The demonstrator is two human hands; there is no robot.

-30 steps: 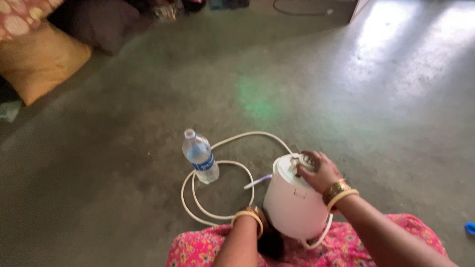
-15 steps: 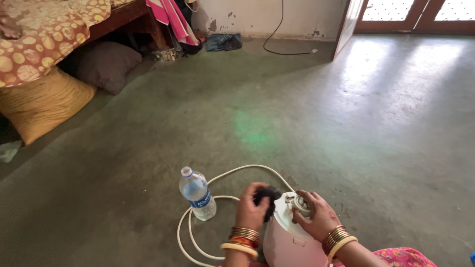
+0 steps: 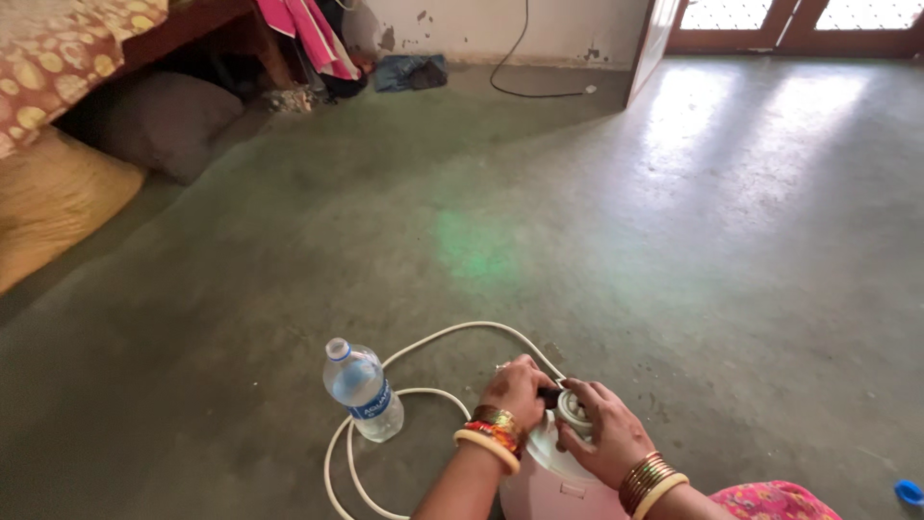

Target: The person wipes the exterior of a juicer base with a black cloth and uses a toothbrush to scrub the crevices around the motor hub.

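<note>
Both forearms were bare. The left hand [image 3: 518, 388] wore red and gold bangles with a thick pale yellow one at the wrist; the right hand [image 3: 604, 435] wore gold bangles above another pale yellow band. Bright pink patterned cloth [image 3: 770, 502] covered the lap.

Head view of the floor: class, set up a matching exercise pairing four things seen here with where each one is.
Things:
1 water bottle
2 white hose
3 left hand
4 blue cap

Places:
A far right, alone on the floor
B looped on the floor around the bottle
C on top of the white container
D standing left of the hands

Pairs: 1-D, 2-B, 3-C, 4-A
</note>
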